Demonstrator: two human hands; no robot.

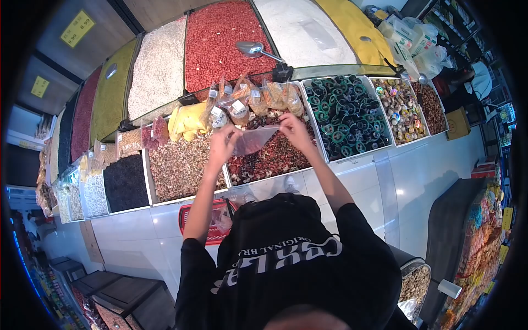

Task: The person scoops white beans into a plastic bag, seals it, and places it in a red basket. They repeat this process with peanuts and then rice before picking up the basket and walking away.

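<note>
While both arms stretch over the counter, the left hand (223,144) and the right hand (292,127) each pinch a top corner of a clear plastic bag (254,140), fingers closed on its film, so the bag hangs stretched between them. It sits directly above the bin of dark red dried fruit (269,159). Left of that bin lies a bin of mixed brown nuts (179,168); right of it, a bin of green-wrapped rolls (346,115). Just behind the red-fruit bin, small tied packets (242,102) are piled. Farther behind it, a metal scoop (256,50) rests on a bed of red peanuts (220,38). Below the bin, on the floor, stands a red basket (212,223).
</note>
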